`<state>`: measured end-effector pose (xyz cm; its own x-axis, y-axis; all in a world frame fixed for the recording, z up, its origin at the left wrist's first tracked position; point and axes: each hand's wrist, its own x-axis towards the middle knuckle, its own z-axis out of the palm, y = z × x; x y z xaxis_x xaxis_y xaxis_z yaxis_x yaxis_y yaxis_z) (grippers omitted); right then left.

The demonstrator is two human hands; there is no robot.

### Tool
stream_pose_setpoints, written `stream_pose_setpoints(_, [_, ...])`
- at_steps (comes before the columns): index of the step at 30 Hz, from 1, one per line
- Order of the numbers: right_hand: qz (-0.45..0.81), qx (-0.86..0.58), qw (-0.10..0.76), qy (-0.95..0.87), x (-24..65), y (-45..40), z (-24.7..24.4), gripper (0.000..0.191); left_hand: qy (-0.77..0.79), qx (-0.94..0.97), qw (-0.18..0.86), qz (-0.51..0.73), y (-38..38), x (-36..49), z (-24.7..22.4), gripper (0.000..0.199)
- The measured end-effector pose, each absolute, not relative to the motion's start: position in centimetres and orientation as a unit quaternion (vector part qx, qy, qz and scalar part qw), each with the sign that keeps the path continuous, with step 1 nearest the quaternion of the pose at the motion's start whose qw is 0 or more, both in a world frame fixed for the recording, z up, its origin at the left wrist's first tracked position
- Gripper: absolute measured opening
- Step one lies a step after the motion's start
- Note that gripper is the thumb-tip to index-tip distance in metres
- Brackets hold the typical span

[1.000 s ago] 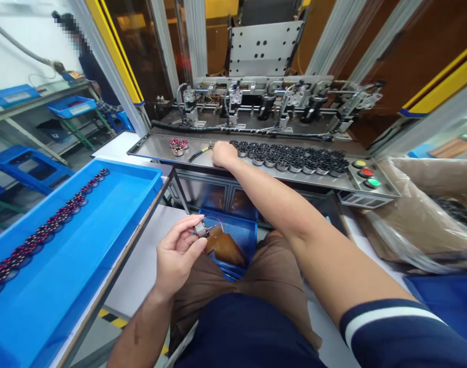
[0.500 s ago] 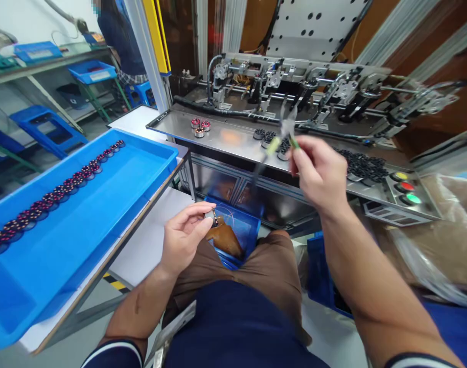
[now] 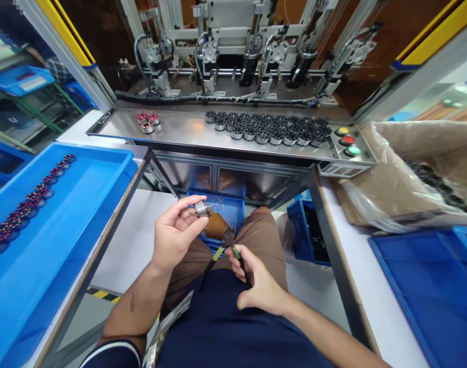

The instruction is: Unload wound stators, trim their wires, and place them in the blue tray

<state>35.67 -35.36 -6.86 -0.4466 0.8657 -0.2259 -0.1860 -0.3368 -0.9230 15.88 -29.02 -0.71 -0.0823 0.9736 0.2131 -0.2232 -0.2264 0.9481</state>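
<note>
Between the thumb and fingers of my left hand (image 3: 178, 232) is a small round metal motor part (image 3: 202, 208), with thin copper wires sticking out to its right. My right hand (image 3: 256, 281) holds a pair of cutters (image 3: 229, 237) with green and black handles, below and to the right of the part. The cutters' jaws point up and do not touch the part. Under both hands, a blue bin (image 3: 237, 204) on the floor has a brown piece (image 3: 217, 226) in it.
A metal ledge (image 3: 180, 122) bears black-topped parts (image 3: 267, 128), a few red-topped ones (image 3: 147, 121) and push buttons (image 3: 347, 140). Left, a blue tray (image 3: 76, 204) holds a row of parts. Right are a plastic-lined box (image 3: 402, 204) and a blue tray (image 3: 421, 276). A person stands far left.
My right hand has come down from the ledge to my lap with the cutters. The view has turned right. My left hand still holds the part, its wires now more visible.
</note>
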Motion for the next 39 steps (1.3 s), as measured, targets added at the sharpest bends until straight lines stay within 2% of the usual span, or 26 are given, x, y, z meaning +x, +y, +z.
stream_pose_setpoints(3, [0.686, -0.409, 0.359, -0.483, 35.5, -35.2, -6.7, 0.074, 0.401, 0.475, 0.461, 0.633, -29.1, 16.0, -0.9, 0.033])
stream_pose_setpoints(7, [0.668, -0.391, 0.468, -0.426, 34.9, -31.7, -6.6, 0.052, 0.416, 0.429, 0.414, 0.687, -29.4, 17.2, -1.9, 0.035])
stream_pose_setpoints(10, [0.681, -0.373, 0.495, -0.391, 33.4, -29.5, -6.8, 0.046, 0.428, 0.377, 0.364, 0.737, -29.7, 19.0, -2.8, 0.036])
stream_pose_setpoints(13, [0.704, -0.354, 0.488, -0.376, 31.5, -29.0, -6.8, 0.047, 0.423, 0.369, 0.334, 0.757, -29.9, 20.4, -3.5, 0.036])
stream_pose_setpoints(17, [0.720, -0.325, 0.496, -0.360, 29.6, -30.3, -6.3, 0.066, 0.397, 0.443, 0.258, 0.761, -30.0, 21.1, -4.4, 0.039])
stream_pose_setpoints(20, [0.762, -0.280, 0.472, -0.343, 29.6, -31.5, -6.3, 0.062, 0.375, 0.494, 0.235, 0.748, -30.1, 20.8, -4.9, 0.041])
stream_pose_setpoints(24, [0.802, -0.305, 0.388, -0.337, 31.4, -32.0, -8.1, 0.048, 0.389, 0.481, 0.302, 0.725, -30.3, 19.6, -4.6, 0.041])
stream_pose_setpoints(27, [0.788, -0.348, 0.371, -0.348, 33.4, -31.8, -9.3, 0.030, 0.388, 0.470, 0.381, 0.695, -30.4, 18.2, -3.5, 0.038])
stream_pose_setpoints(29, [0.773, -0.363, 0.377, -0.358, 34.7, -31.8, -9.2, 0.037, 0.379, 0.465, 0.429, 0.675, -30.5, 17.2, -2.6, 0.037])
stream_pose_setpoints(31, [0.737, -0.364, 0.390, -0.416, 35.8, -32.0, -8.1, 0.058, 0.369, 0.460, 0.467, 0.659, -30.5, 16.5, -1.8, 0.036])
stream_pose_setpoints(33, [0.666, -0.340, 0.405, -0.526, 36.6, -32.3, -6.7, 0.070, 0.362, 0.453, 0.494, 0.648, -30.5, 16.1, -1.2, 0.036])
stream_pose_setpoints(36, [0.527, -0.294, 0.411, -0.683, 36.9, -32.5, -5.0, 0.071, 0.359, 0.441, 0.522, 0.636, -30.5, 16.0, -0.8, 0.035])
stream_pose_setpoints(39, [0.437, -0.274, 0.410, -0.752, 36.6, -32.2, -4.4, 0.076, 0.358, 0.430, 0.544, 0.626, -30.5, 16.1, -0.7, 0.034])
